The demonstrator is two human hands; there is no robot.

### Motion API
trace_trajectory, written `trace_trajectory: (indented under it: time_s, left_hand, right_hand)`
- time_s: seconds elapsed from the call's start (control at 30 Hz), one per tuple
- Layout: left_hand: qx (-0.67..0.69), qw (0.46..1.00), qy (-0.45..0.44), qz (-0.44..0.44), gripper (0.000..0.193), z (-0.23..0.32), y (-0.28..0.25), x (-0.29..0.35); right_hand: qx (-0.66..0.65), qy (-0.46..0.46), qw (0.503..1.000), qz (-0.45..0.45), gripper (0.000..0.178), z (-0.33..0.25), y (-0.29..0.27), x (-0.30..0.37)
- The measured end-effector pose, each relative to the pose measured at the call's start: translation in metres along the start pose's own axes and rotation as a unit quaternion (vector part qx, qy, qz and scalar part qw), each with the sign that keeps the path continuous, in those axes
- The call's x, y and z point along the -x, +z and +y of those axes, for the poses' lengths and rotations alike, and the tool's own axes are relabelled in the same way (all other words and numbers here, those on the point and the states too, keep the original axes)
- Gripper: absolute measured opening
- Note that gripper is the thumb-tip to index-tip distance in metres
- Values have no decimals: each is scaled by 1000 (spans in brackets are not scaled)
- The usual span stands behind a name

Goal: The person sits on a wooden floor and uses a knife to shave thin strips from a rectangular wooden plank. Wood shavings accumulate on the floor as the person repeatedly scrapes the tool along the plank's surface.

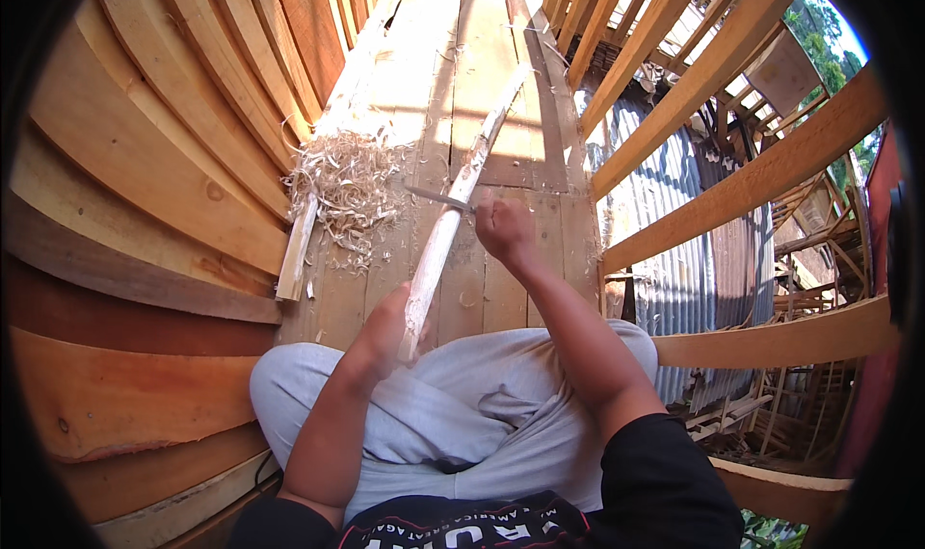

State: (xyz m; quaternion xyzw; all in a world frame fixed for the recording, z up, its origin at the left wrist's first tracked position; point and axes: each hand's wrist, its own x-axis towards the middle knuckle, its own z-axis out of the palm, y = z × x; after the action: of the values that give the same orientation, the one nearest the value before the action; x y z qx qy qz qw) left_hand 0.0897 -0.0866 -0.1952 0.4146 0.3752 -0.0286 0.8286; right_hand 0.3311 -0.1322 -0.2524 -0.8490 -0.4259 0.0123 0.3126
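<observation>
A long pale wooden stick (442, 236), mostly stripped of bark, slants from my lap up and away to the right over the plank floor. My left hand (387, 329) is closed round its near end, above my crossed legs. In my right hand (505, 229), a fist just right of the stick, is a knife (438, 198). Its blade lies across the stick about midway and points left. The knife's handle is mostly hidden by my fingers. Brown patches remain on the stick's far half.
Curled wood shavings (349, 178) are heaped at the left, beside a short length of wood (297, 246). A plank wall (164, 178) rises on my left. Wooden railing bars (713, 212) run along my right, with a corrugated metal roof (674, 289) beyond and below.
</observation>
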Motion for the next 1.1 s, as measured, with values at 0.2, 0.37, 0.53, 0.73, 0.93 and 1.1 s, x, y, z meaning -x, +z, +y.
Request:
trace_trajectory:
  time_s: [0.2,0.37,0.53,0.73,0.93,1.1]
  left_hand:
    - [-173,966,135,138,45,-17,-26,-17]
    - [-229,954,111,155,51,1,-10,-5]
    - [-381,892,153,192,49,11,-10,8]
    - [-405,871,190,204,49,14,-6,-7]
    - [-418,858,187,235,52,20,9,-10]
    - [-391,879,151,229,52,23,-2,-8]
  right_hand:
    - [-3,-28,995,-95,55,-44,-23,16]
    - [8,-3,1000,-21,56,-5,-25,-2]
    - [26,-59,995,-76,56,-43,-20,26]
    - [26,-100,994,-26,53,-31,-7,17]
    - [98,-58,993,10,50,-2,-10,8]
    - [71,-54,996,20,51,-23,-11,19]
